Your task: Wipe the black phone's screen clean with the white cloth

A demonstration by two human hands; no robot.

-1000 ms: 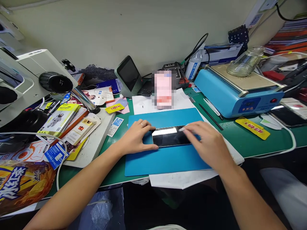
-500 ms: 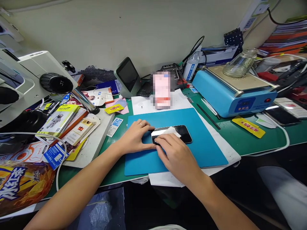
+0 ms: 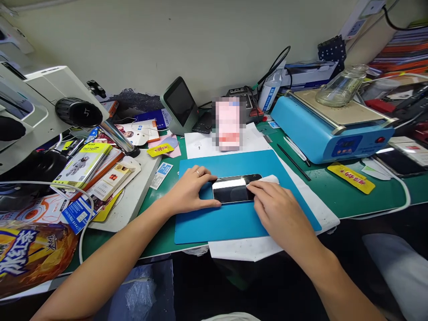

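Right hand (image 3: 282, 211) over mat (image 3: 217, 227), wall (image 3: 234, 44) beyond

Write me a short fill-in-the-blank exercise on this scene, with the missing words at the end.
The phone lies on a mat coloured ____.
The left grip wears a metal ____.
A white wipe sticks out beside the ____ grip.
The packet on the table in front of the machine is coloured ____.

Missing words: blue; ring; right; yellow.
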